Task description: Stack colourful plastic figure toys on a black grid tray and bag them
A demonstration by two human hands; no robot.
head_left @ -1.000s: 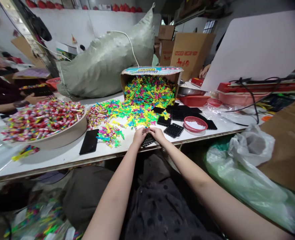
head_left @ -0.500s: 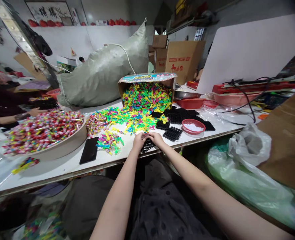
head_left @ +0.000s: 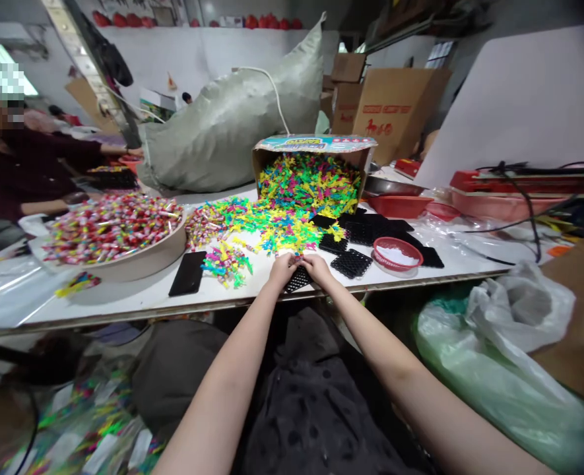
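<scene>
My left hand [head_left: 282,269] and my right hand [head_left: 317,270] meet over a black grid tray [head_left: 299,281] near the table's front edge. The fingers of both are closed at the tray's far side, around something small and colourful that I cannot make out. Just beyond them spreads a heap of small bright plastic toys [head_left: 292,231], spilling from a cardboard box [head_left: 316,143] on its side. To the left of my hands lie a small pile of toys joined to wrapped candies [head_left: 227,262] and a flat black tray [head_left: 187,273].
A large tub [head_left: 138,258] of wrapped candies stands at left, with a co-worker [head_left: 19,171] behind it. Several black grid trays [head_left: 352,263] and a red basket [head_left: 397,254] with white contents lie at right. Plastic bags [head_left: 499,330] hang below the table's right side.
The view has swung left and tilted down, so more of the co-worker and the bags below shows. My hands stay together over the black grid tray.
</scene>
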